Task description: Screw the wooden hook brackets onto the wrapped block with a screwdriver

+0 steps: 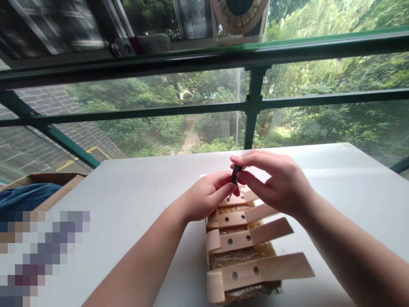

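A small black-handled screwdriver [236, 174] stands nearly upright over the farthest wooden piece [234, 200], its tip at a screw [228, 198] there. My left hand [206, 194] pinches the lower part of its handle. My right hand [275, 179] grips the top of the handle between thumb and fingers. Below the hands lies a block wrapped in brown tape [236, 259]. Several flat wooden pieces cross it side by side, and the nearest wooden strip [281, 267] sticks out to the right. Each strip shows two dark cross-head screws [256, 270].
The block rests on a white table [137, 204]. Beyond its far edge runs a green metal railing [204, 108] with glass panels. An open cardboard box [68, 187] with blue cloth [28, 196] stands at the left. A round fan-like object [241, 17] is above the railing.
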Available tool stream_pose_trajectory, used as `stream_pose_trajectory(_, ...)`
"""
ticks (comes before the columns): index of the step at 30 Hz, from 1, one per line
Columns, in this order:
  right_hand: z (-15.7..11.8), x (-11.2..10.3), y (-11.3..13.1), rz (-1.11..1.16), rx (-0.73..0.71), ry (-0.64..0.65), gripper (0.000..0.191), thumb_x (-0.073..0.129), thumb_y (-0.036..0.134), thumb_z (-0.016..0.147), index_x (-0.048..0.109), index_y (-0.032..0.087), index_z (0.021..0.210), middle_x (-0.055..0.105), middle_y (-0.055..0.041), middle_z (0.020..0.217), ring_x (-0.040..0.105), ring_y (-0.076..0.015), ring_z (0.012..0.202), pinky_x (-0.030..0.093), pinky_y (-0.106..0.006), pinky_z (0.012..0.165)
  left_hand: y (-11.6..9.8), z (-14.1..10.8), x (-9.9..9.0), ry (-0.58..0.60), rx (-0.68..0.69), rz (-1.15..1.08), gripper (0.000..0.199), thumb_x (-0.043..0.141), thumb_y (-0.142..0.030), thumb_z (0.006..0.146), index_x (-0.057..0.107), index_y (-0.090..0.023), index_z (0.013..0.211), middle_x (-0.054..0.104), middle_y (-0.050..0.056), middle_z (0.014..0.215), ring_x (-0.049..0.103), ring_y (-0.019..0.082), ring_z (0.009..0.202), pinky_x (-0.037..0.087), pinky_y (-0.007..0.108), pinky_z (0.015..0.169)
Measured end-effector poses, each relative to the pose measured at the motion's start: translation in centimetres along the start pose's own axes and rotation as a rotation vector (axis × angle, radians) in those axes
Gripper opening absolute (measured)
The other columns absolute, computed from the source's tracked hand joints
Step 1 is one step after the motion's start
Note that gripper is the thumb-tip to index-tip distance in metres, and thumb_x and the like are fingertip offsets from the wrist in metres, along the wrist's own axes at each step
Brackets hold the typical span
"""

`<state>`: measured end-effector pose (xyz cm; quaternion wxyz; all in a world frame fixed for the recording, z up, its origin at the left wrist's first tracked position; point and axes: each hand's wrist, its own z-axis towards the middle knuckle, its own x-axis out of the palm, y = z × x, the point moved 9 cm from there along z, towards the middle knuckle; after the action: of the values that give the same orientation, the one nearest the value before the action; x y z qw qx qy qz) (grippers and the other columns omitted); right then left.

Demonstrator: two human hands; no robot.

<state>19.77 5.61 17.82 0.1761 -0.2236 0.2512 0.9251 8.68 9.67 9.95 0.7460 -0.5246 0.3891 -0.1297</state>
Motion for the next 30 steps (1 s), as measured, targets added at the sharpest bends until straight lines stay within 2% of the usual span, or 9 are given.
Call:
stream_pose_trajectory(3, 0.0, -0.1, -0.1, -0.023, 0.02, -0.01, 0.02, 0.065, 0.013, 0.086, 0.071, 0.015, 0.105, 0.077, -0.009, 0.103, 0.072, -0.019, 0.091, 0.056, -0.032, 0.085, 0.3, 0.1, 0.3, -0.012, 0.015, -0.056, 0.027, 0.052, -0.04, 0.096, 0.059, -0.016, 0.107, 0.066, 0.007, 0.099, 0.063, 0.019, 0.095, 0.049, 0.031, 0.084)
stream_pose_trajectory(7, 0.0, -0.4, -0.1, -0.065, 0.042, -0.046, 0.016, 0.067, 0.017, 0.086, 0.073, 0.014, 0.1, 0.077, -0.0086, 0.099, 0.073, -0.0192, 0.089, 0.057, -0.029, 0.081, 1.0, 0.2, 0.2, -0.075, 0.014, -0.152, 0.036, 0.06, -0.041, 0.091, 0.048, -0.019, 0.118, 0.066, 0.007, 0.1, 0.067, 0.02, 0.093, 0.052, 0.033, 0.083)
stream_pose_trajectory(11, 0.0, -0.6, 0.2, -0.088, 0.044, -0.079, 0.011, 0.069, 0.019, 0.085, 0.074, 0.015, 0.094, 0.078, -0.0073, 0.096, 0.073, -0.0185, 0.087, 0.056, -0.028, 0.079, 1.3, 0.1, -0.2, -0.107, 0.006, -0.125, 0.031, 0.057, -0.043, 0.093, 0.05, -0.019, 0.112, 0.068, 0.006, 0.093, 0.068, 0.02, 0.091, 0.051, 0.035, 0.084)
stream_pose_trajectory(16, 0.0, -0.6, 0.1, -0.108, 0.068, -0.061, 0.009, 0.07, 0.021, 0.084, 0.074, 0.017, 0.092, 0.077, -0.0039, 0.091, 0.071, -0.0158, 0.08, 0.055, -0.028, 0.075, 1.1, 0.2, -0.3, -0.101, 0.005, -0.139, 0.03, 0.058, -0.045, 0.092, 0.051, -0.018, 0.105, 0.07, 0.006, 0.093, 0.069, 0.02, 0.092, 0.051, 0.035, 0.086)
stream_pose_trajectory(25, -0.1, -1.0, 0.0, -0.159, 0.1, -0.075, 0.015, 0.074, 0.024, 0.081, 0.073, 0.014, 0.092, 0.075, -0.0038, 0.083, 0.07, -0.0159, 0.073, 0.053, -0.028, 0.069, 0.8, 0.2, 0.0, -0.078, -0.026, -0.131, 0.03, 0.056, -0.047, 0.093, 0.05, -0.019, 0.103, 0.068, 0.005, 0.089, 0.067, 0.019, 0.089, 0.052, 0.034, 0.083)
stream_pose_trajectory(30, -0.1, -1.0, 0.0, -0.188, 0.108, -0.061, 0.014, 0.074, 0.023, 0.08, 0.072, 0.017, 0.092, 0.075, -0.0025, 0.084, 0.07, -0.0172, 0.073, 0.053, -0.029, 0.069, 0.9, 0.2, 0.1, -0.063, -0.033, -0.144, 0.034, 0.056, -0.048, 0.092, 0.05, -0.018, 0.106, 0.07, 0.007, 0.093, 0.068, 0.02, 0.092, 0.052, 0.035, 0.084)
